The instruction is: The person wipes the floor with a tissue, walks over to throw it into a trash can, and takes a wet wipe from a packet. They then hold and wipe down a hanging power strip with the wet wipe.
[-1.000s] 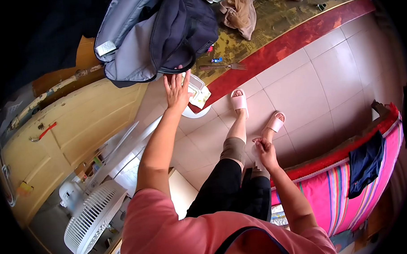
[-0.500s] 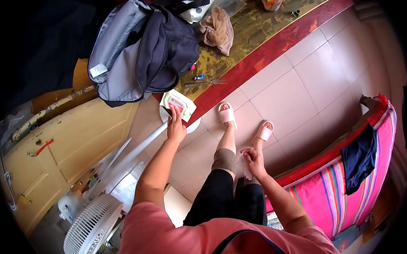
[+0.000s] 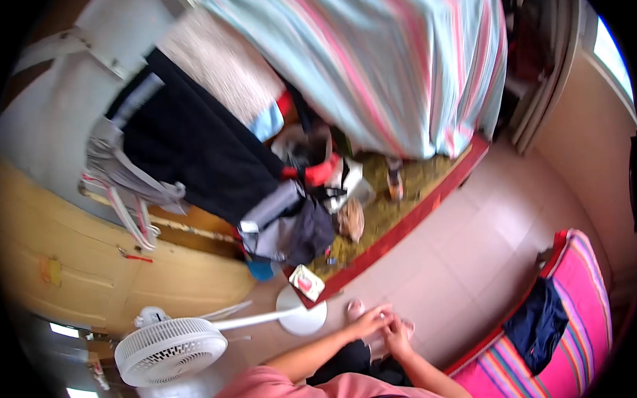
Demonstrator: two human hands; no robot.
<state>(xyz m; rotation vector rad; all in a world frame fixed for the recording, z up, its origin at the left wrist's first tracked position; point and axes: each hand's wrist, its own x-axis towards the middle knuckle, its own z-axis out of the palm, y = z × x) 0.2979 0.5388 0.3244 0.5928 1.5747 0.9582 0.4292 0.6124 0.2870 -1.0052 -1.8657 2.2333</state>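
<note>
My left hand (image 3: 370,323) and my right hand (image 3: 395,335) meet in front of my knees, fingers closed against each other. A small pale bit of what looks like a wet wipe (image 3: 386,315) shows between the fingertips; blur and the fingers hide most of it. Beyond my left hand, a white wipes pack with a red label (image 3: 307,283) lies at the table's near corner. Next to it, a dark grey backpack (image 3: 304,236) lies open, its light grey lining showing.
The table (image 3: 376,243) has a red edge and holds a crumpled tan cloth (image 3: 351,220) and a jar (image 3: 394,185). A white fan (image 3: 171,350) stands at left. At right, dark blue clothing (image 3: 537,326) lies on a pink striped cover (image 3: 582,281). Striped fabric (image 3: 426,69) hangs behind.
My left hand has left the wipes pack and come over to my right hand, which held a pale wipe alone before. My view has tilted up, showing more behind the table.
</note>
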